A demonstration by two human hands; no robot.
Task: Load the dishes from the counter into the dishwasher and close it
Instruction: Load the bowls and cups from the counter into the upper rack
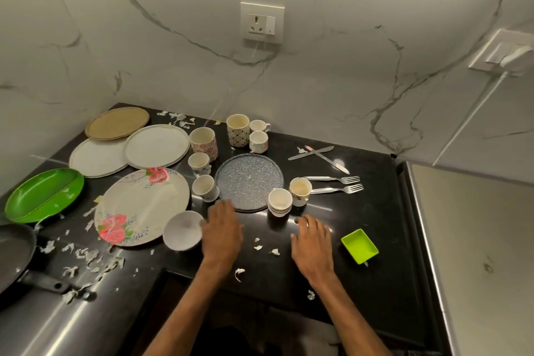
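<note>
Dirty dishes crowd the black counter (375, 211). The grey speckled plate (249, 180) lies straight ahead of the left hand (222, 233), fingertips at its near rim. The right hand (313, 243) hovers nearer the stacked cups (279, 202). Both hands are spread and empty.

A speckled grey round plate (249, 182) lies flat in the middle of the black tabletop (375, 211). Two small white cups (199, 163) (204, 187) stand upright at its left, and a nested cup stack (279, 202) and a stained single cup (300, 190) at its right. Behind it stand two tall patterned mugs (203, 143) (237, 129). To the left lie a large floral plate (141, 206), two overlapping plain white plates (157, 146) (96, 157) and a tan round plate (117, 123). A small white bowl (182, 230) sits against the floral plate's near rim. Two steel forks (332, 179) (336, 189) lie parallel at the right, with crossed table knives (310, 153) (332, 163) behind them.
</note>
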